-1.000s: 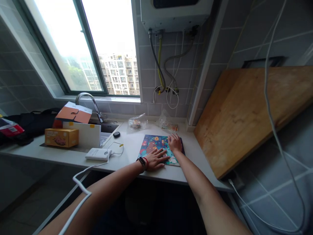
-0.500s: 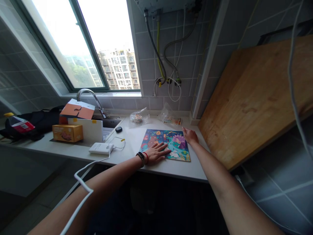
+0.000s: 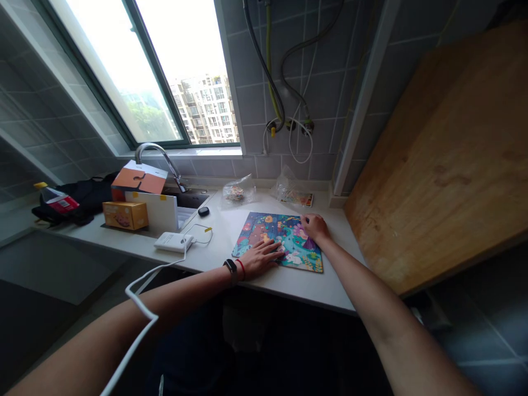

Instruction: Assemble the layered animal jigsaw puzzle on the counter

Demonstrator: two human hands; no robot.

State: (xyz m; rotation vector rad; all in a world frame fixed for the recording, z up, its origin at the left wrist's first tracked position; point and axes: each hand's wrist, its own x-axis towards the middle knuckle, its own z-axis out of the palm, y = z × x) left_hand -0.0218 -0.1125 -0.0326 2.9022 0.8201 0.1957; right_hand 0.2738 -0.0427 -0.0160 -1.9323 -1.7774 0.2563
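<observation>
Jigsaw puzzle (image 3: pixel 296 239) flat on the white countertop (image 3: pixel 223 247) before me, long axis running side to side, right end swung slightly nearer me. My left hand (image 3: pixel 260 257) lies palm down, fingers spread, across its near edge, grasping nothing. My right hand (image 3: pixel 315 226) is half curled at the far right corner; cannot tell if it pinches the edge. Bare counter leftward to the power bank (image 3: pixel 173 241), also rightward to the leaning wooden board (image 3: pixel 449 165). Two clear bags (image 3: pixel 238 191) beyond the far edge, contents indistinct. Far right corner and part of near edge covered by my hands.
</observation>
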